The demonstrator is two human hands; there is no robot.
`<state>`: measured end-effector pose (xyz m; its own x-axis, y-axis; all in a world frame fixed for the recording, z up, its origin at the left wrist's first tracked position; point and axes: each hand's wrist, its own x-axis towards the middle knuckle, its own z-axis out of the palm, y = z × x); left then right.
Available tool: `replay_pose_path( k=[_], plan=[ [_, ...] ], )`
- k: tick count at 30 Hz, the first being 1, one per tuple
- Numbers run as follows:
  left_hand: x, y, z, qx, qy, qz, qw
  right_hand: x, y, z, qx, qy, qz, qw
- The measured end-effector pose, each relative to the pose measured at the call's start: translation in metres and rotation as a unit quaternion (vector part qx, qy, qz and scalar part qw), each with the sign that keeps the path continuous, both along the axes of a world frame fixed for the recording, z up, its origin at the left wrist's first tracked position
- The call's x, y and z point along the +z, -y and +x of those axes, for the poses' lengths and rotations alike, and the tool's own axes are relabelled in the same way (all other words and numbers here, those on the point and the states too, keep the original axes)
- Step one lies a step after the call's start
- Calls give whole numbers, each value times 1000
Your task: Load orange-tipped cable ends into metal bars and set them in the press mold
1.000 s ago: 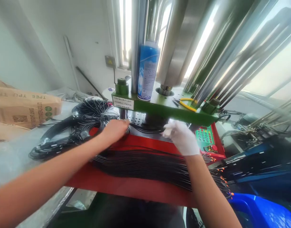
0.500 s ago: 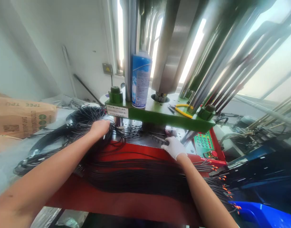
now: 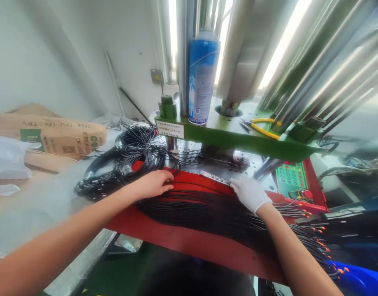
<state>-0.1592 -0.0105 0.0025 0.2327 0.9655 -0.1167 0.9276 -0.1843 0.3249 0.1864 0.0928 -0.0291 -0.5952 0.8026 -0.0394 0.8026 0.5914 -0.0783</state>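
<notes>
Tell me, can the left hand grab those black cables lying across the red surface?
Probably yes: the left hand looks open, right beside the black cables on the red surface, and nothing seems to block the way.

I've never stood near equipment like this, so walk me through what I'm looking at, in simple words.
One camera worn on the person's head looks forward and down. The machine has upright metal columns and a thick green plate, on which a blue can stands and yellow-handled pliers lie. A green button panel sits to the right. In front, a red surface bears a row of black cables with orange tips at the right. The white-gloved right hand holds one end of a metal strip. The bare left hand seems to hold nothing; whether it touches the cables is hard to tell.
</notes>
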Motion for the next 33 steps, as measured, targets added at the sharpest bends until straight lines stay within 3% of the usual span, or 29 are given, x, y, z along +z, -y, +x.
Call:
replay_pose_path(
  k=[4,11,18,21,24,26,27,28,30,32,33],
  plan=[
    [-9,-10,14,-15,-21,3,1000,-4,-3,-2,-29,-20,-4,999],
    [-8,-25,16,-6,-47,-94,994,-6,-3,2,-37,-56,-19,998],
    [-10,-31,16,46,-26,-78,996,-3,-3,3,-49,-97,-26,994],
    [-1,-32,12,54,67,-141,986,9,2,3,-85,-186,-7,979],
    [14,-30,8,54,243,-206,946,27,23,-5,-96,-311,-43,945],
    [23,-27,7,59,322,-217,919,36,44,-16,-78,-398,-173,898],
    [26,-25,7,64,346,-218,910,38,55,-24,-62,-440,-269,855],
    [29,-23,6,68,364,-219,903,37,66,-34,-51,-477,-370,796],
    [32,-20,6,70,387,-217,893,31,83,-56,-59,-536,-537,649],
    [32,-17,4,64,396,-213,891,20,91,-80,-109,-589,-612,517],
    [32,-16,4,59,395,-214,891,15,91,-90,-140,-617,-619,465]
  ],
)
